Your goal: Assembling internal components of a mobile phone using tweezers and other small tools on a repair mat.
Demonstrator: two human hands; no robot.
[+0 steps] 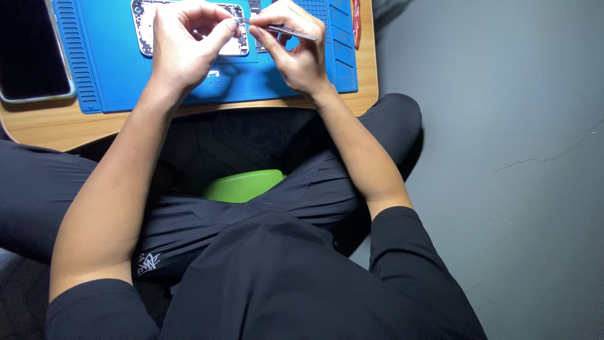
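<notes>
Right hand [296,47] pinching slim metal tweezers [286,30], tips at opened silver phone frame [189,28]. Left hand [185,44] gripping frame edge. Frame flat on blue ribbed rubber mat [107,63], atop wooden board [56,126].

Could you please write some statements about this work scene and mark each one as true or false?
1. The right hand holds metal tweezers. True.
2. The opened phone frame lies on a red mat. False: the mat is blue.
3. A dark phone lies at the left of the blue mat. True.
4. The left hand rests on the person's knee. False: it is over the opened phone frame.
5. The wooden board lies under the mat. True.
</notes>
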